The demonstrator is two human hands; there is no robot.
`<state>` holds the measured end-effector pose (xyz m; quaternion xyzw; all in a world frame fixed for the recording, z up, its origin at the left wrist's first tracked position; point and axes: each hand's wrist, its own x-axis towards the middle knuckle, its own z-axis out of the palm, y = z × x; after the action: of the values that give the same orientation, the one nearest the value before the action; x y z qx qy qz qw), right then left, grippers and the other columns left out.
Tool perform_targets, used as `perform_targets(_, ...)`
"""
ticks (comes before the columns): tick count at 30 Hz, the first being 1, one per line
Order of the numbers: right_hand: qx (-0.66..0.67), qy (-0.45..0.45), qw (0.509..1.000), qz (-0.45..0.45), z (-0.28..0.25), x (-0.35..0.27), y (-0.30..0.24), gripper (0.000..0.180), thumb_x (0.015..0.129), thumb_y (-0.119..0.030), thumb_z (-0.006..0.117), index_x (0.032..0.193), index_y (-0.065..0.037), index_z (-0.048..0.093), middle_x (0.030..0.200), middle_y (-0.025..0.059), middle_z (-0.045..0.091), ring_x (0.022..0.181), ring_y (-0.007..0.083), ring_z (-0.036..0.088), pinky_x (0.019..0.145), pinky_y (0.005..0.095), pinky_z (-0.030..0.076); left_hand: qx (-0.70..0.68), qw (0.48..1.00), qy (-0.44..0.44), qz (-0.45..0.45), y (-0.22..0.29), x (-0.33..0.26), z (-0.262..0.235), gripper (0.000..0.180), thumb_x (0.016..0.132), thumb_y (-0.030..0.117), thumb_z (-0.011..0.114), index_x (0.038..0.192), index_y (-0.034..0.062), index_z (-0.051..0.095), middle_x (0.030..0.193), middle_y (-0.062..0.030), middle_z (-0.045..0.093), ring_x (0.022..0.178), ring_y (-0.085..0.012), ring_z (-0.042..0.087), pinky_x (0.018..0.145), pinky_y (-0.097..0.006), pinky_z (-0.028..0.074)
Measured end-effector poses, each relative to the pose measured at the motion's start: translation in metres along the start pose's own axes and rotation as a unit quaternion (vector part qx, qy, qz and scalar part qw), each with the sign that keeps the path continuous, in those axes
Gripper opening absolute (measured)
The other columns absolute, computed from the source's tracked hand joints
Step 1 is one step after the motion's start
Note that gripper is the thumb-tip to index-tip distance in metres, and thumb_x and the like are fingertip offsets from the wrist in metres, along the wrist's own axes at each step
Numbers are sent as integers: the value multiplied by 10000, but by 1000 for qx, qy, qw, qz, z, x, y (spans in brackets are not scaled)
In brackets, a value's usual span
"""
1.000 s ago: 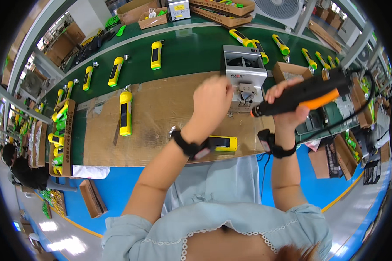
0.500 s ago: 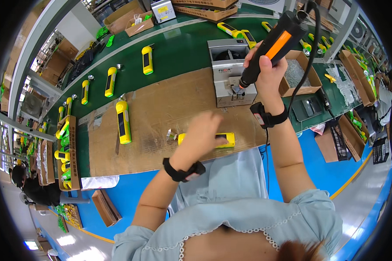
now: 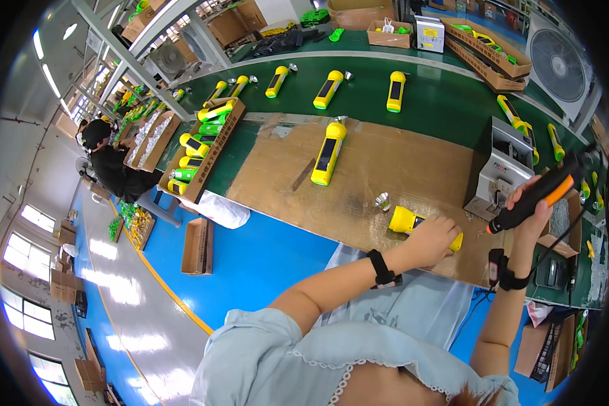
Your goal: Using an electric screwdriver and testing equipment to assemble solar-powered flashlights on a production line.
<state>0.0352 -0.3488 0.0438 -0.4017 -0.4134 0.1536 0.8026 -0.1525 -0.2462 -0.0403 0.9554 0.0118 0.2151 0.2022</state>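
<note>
My left hand (image 3: 432, 239) rests on a yellow flashlight (image 3: 407, 220) that lies flat on the brown cardboard-covered bench (image 3: 399, 169), and its fingers close over the flashlight's body. A small silver reflector cone (image 3: 382, 200) sits just left of the flashlight's head. In my right hand (image 3: 534, 210) is a black and orange electric screwdriver (image 3: 536, 193), held above the bench to the right of the flashlight, with its tip pointing down and left. A second yellow flashlight (image 3: 329, 153) lies further up the bench.
A grey metal machine box (image 3: 504, 166) stands right behind the screwdriver. Several yellow flashlights lie on the green conveyor belt (image 3: 446, 101). A cardboard box (image 3: 203, 150) of flashlights sits at the left. A seated person in black (image 3: 115, 169) works further left. A fan (image 3: 558, 64) stands at top right.
The camera view has swung left. My left hand came down from near the machine box onto the yellow flashlight. My right hand raised the screwdriver, then lowered it beside the flashlight.
</note>
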Motion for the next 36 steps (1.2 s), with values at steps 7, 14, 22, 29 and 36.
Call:
perform_targets(7,41,48,997,-32,47,-42,-16,771,645,-526,767,1110,13,472,756,105,588,642,194,588,548,300,498,-31,998,33,-36,-10,3,-1,437,685,276,710,1024,29,588,1004,-147,576,965,-335,543,821,-418,438)
perform_targets(14,20,38,997,-61,46,-50,-9,699,696,-541,724,1025,21,471,723,126,587,614,189,598,551,286,504,15,999,50,-3,-10,5,-1,414,685,279,718,1017,68,587,984,-96,561,921,-288,549,777,-390,431)
perform_targets(22,-18,42,997,-67,52,-55,4,687,693,-543,729,998,17,475,709,114,583,599,176,587,549,285,498,14,998,59,-5,-9,4,2,438,669,292,725,1019,67,588,968,-90,558,924,-281,549,770,-386,434)
perform_targets(29,-46,56,997,-15,59,-64,17,611,712,-491,736,960,-1,470,725,73,552,608,148,559,550,262,469,5,998,51,-21,-7,4,1,482,652,299,736,1029,50,570,991,-111,547,929,-301,544,785,-399,437)
perform_targets(36,-45,3,999,24,57,-63,16,528,731,-432,732,911,3,492,711,70,558,612,142,556,555,254,451,-11,999,28,-33,0,5,-1,520,627,299,766,1034,39,575,959,-98,552,927,-285,552,770,-377,449)
